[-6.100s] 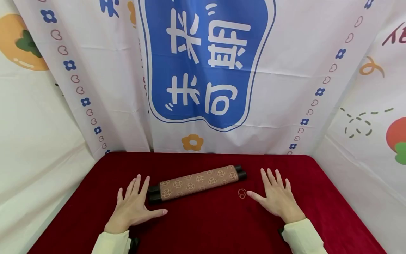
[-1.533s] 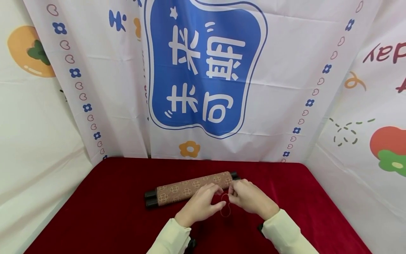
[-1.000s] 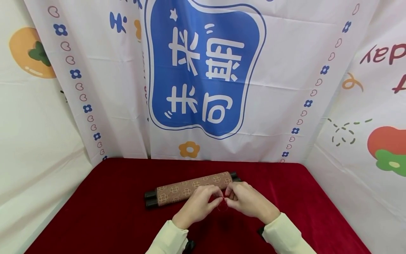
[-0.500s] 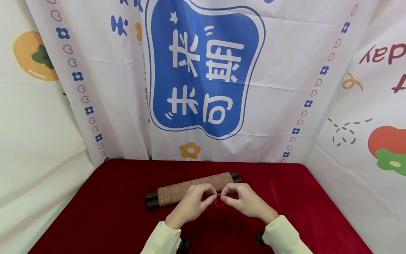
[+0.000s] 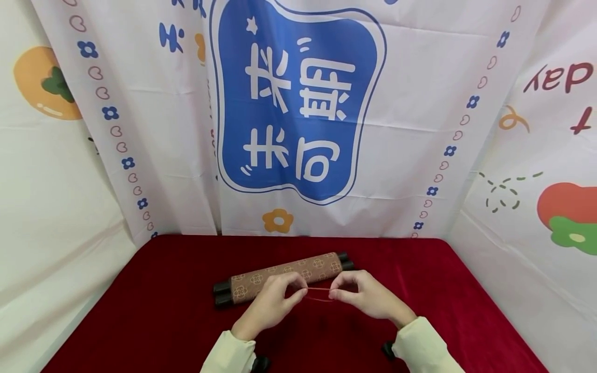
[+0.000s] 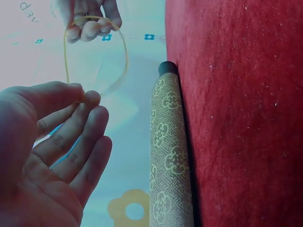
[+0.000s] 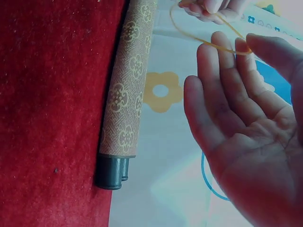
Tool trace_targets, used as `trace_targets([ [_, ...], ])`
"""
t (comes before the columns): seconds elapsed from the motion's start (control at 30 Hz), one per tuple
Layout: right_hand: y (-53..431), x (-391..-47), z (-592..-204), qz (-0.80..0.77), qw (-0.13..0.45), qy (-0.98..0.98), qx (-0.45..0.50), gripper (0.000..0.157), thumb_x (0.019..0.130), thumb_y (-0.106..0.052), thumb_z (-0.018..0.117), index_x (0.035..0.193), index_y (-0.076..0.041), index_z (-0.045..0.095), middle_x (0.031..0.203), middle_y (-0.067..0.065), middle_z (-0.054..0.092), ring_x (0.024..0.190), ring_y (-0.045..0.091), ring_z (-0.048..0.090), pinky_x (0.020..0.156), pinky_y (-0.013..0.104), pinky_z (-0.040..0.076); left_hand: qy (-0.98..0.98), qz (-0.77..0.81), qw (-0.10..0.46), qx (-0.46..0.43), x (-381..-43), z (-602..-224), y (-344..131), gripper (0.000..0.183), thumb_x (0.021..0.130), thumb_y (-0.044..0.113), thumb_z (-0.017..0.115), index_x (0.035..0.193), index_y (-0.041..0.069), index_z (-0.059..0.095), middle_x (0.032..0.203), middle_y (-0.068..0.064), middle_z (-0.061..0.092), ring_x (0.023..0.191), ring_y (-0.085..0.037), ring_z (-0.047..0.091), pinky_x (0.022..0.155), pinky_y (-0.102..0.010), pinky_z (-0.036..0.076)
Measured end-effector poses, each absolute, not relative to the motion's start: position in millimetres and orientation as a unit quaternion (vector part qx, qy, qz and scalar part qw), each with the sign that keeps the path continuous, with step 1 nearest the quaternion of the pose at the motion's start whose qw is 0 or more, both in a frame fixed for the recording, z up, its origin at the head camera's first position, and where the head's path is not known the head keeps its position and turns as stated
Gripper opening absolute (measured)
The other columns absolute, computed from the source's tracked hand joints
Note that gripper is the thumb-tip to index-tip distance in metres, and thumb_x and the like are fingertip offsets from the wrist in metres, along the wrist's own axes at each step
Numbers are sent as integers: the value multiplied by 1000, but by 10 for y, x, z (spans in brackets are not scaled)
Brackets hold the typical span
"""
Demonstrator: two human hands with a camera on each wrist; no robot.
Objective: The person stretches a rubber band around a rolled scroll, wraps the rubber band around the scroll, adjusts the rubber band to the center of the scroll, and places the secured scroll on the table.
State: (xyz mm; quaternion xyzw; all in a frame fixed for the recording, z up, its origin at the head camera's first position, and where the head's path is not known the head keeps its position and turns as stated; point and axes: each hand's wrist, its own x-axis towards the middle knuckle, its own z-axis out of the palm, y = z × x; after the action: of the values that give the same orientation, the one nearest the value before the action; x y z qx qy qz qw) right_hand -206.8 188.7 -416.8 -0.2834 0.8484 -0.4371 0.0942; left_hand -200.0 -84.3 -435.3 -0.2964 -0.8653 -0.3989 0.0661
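While the thumb and index finger of each of two bare hands pinch it, one thin orange loop of band is held between the left hand (image 5: 269, 304) and the right hand (image 5: 368, 296), raised on the near side of the scroll. The other three fingers of each hand extend free of the band; the wrist views show this, whereas the head view hides most of them. From the head, the band (image 5: 319, 288) reads as two near-parallel strands; both wrist views show an open loop.

Beyond the hands lies one brown, flower-patterned, double-rolled scroll (image 5: 280, 269), set diagonally. Four black roller ends are visible from the head, two per side; the left wrist view shows one.

Only the head view shows two cream sleeves (image 5: 228, 353), the full-width red velvet-like tabletop (image 5: 140, 311) and one whole blue panel (image 5: 291, 103) bearing four large white characters.
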Motion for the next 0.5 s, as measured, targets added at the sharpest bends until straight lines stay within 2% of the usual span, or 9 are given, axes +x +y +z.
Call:
trace_targets([
  [0.17,1873,-2077,-4173,-475,89,830,-279,16,104,-27,68,106,-13,75,99,4,76,95,13,70,87,25,56,-862,-402,68,-302,-2000,-4370,-815,4,102,16,70,100,19,73,97,7,75,92,-7,70,85,-38,60],
  [0.27,1834,-2088,-4171,-483,76,828,-274,16,105,-28,66,106,-14,75,97,4,74,93,14,71,85,25,57,-860,-401,58,-310,-2006,-4382,-766,5,103,17,69,102,15,73,97,7,75,92,-6,70,86,-38,60],
  [0.43,1779,-2104,-4146,-476,53,836,-268,16,105,-29,66,105,-15,74,93,2,73,90,24,70,81,27,58,-856,-404,36,-320,-2016,-4393,-689,6,102,14,69,104,10,74,97,5,75,89,-3,69,81,-32,59],
  [0.5,1778,-2109,-4135,-471,48,839,-269,18,105,-29,66,105,-13,74,91,2,72,87,24,70,79,27,58,-855,-404,27,-325,-2024,-4394,-674,7,102,12,70,105,8,74,97,3,75,87,-4,69,79,-30,59],
])
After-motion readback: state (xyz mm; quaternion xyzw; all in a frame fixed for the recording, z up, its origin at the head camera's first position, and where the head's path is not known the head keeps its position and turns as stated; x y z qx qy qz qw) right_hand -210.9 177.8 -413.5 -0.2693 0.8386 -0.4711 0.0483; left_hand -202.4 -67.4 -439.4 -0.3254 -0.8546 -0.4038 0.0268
